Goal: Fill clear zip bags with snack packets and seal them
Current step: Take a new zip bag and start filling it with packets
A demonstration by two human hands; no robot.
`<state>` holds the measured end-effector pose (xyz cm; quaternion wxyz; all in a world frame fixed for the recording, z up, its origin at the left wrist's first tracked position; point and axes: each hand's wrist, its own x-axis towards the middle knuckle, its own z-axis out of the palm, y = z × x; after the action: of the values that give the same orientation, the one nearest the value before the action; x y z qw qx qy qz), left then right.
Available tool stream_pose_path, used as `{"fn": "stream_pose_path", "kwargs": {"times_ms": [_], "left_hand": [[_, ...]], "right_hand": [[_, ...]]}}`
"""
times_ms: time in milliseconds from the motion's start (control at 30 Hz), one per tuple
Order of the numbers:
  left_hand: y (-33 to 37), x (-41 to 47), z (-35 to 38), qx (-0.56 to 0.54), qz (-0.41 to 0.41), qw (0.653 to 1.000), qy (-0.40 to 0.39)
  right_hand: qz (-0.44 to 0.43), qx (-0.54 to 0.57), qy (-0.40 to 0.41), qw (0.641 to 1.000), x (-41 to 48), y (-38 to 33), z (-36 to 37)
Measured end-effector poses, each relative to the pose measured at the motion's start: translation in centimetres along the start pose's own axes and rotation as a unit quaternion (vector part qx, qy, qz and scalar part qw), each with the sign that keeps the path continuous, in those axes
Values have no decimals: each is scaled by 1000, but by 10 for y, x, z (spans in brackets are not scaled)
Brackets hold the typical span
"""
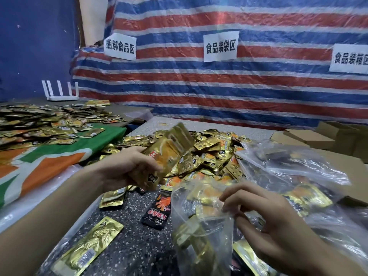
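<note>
Zip bag [199, 222] pinched by R hand [264, 214] — L hand [127, 166] grips packets [171, 148].

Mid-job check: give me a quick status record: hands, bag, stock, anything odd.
left hand: grips a bunch of gold packets
right hand: pinches the clear zip bag at its rim
bag state: unsealed, some gold packets inside
stock: loose pile of gold packets on the table
odd item: one black packet left of the bag
finished: filled bags at the right
</note>
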<state>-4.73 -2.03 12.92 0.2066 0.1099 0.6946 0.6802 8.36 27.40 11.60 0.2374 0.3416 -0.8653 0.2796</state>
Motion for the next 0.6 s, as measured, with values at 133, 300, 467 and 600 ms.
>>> {"fn": "stream_pose_path", "kwargs": {"times_ms": [133,300,467,600], "left_hand": [[18,-29,15,65,23,997,-27],[40,-56,30,122,66,990,-13],[44,-68,41,172,116,978,-15],[34,-66,53,163,130,978,-12]], "right_hand": [[10,3,-12,1000,-1,-3,-3],[28,5,-4,1000,-1,-6,-1],[52,5,29,998,0,-7,1],[41,9,21,999,3,-11,4]]}}
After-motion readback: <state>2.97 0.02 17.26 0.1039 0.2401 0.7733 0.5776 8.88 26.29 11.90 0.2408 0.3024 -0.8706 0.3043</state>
